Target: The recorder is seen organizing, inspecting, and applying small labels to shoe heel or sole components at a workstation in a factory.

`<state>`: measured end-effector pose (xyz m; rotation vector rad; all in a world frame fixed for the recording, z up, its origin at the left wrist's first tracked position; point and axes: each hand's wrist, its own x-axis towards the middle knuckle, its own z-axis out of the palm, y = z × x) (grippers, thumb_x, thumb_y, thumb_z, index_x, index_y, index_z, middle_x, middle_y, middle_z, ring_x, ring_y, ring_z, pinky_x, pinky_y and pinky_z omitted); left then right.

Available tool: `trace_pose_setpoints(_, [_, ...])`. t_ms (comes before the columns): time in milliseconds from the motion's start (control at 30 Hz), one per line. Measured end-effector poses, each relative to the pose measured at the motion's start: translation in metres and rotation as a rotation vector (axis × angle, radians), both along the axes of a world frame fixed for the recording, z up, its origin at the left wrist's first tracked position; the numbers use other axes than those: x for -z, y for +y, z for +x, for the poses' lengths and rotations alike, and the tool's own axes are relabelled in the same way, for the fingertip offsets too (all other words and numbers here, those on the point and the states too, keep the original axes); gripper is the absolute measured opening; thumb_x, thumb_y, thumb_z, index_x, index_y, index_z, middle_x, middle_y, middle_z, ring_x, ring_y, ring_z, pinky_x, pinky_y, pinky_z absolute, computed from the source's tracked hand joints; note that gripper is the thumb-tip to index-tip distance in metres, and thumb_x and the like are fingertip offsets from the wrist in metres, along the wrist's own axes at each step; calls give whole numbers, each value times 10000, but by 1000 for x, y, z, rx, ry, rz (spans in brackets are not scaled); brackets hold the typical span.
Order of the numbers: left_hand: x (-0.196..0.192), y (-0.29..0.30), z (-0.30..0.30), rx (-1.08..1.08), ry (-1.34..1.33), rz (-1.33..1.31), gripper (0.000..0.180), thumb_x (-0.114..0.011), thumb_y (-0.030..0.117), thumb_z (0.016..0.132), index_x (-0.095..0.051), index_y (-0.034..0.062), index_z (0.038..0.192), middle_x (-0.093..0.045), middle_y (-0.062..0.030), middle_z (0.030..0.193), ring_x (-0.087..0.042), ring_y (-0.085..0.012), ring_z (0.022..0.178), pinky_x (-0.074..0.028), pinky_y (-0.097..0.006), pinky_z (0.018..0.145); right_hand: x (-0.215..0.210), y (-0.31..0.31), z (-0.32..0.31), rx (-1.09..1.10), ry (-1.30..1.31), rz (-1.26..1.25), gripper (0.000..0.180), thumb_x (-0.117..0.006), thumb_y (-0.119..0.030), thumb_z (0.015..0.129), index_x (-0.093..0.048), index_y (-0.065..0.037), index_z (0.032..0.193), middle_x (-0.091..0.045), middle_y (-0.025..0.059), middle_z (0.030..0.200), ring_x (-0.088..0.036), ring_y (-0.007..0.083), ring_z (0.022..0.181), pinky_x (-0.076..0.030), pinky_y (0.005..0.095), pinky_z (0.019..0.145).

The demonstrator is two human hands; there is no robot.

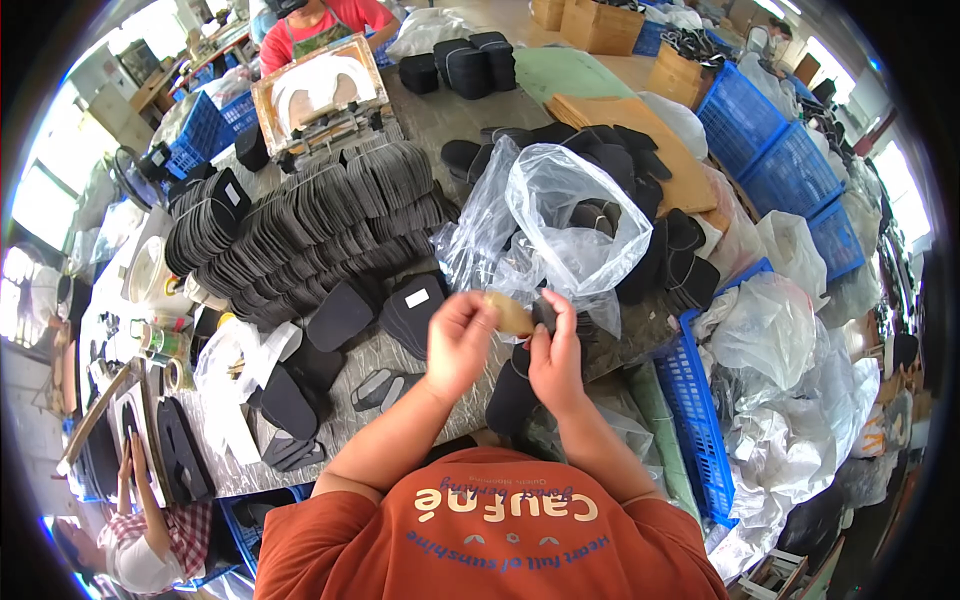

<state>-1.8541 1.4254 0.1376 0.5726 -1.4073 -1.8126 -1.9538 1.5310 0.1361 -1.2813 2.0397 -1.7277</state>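
Observation:
In front of my chest both hands are raised close together. My left hand (461, 338) pinches a small tan, rounded flat piece (511, 314) between thumb and fingertips. My right hand (557, 358) is closed on a small dark grey flat piece (543, 313), whose exact kind I cannot make out. Just below the right hand is a black insole (511, 394), partly hidden by it; I cannot tell whether they touch. Beyond the hands lies an open clear plastic bag (578, 215) with dark pieces in and around it. Left of them rest black insoles (412, 312), one bearing a white label.
Long rows of stacked dark insoles (310, 225) cover the table's left side. A blue crate (692, 420) and heaped clear plastic bags (770, 335) stand at my right. Across the table a person in red (330, 22) works behind a framed board (318, 92); another person (130, 540) is at lower left.

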Motion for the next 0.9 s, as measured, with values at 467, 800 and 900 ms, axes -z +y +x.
trace_pose_setpoints(467, [2, -50, 52, -1, 273, 398, 40, -558, 41, 884, -566, 45, 845, -635, -75, 846, -625, -160, 749, -531, -281, 644, -11, -70, -143, 316, 452, 329, 374, -504, 47, 802, -436, -2, 1167, -495, 243, 1139, -495, 407, 1048, -409, 419, 911])
trace_pose_setpoints(800, [15, -6, 104, -159, 192, 267, 158, -561, 34, 875, -523, 21, 1028, -597, -71, 950, -592, -152, 844, -496, -301, 747, 8, -49, 59, -589, -355, 68, 150, -633, -71, 833, -543, -28, 946, -590, 76, 794, -570, 175, 669, -465, 303, 635])
trace_pose_setpoints(900, [12, 14, 120, -71, 204, 192, 505, -541, 134, 902, -345, 20, 1353, -474, -104, 1280, -496, -172, 1079, -391, -319, 927, 20, -41, 82, -666, -1121, 38, 178, -639, -91, 844, -512, -43, 959, -592, 43, 785, -548, 123, 632, -452, 276, 601])
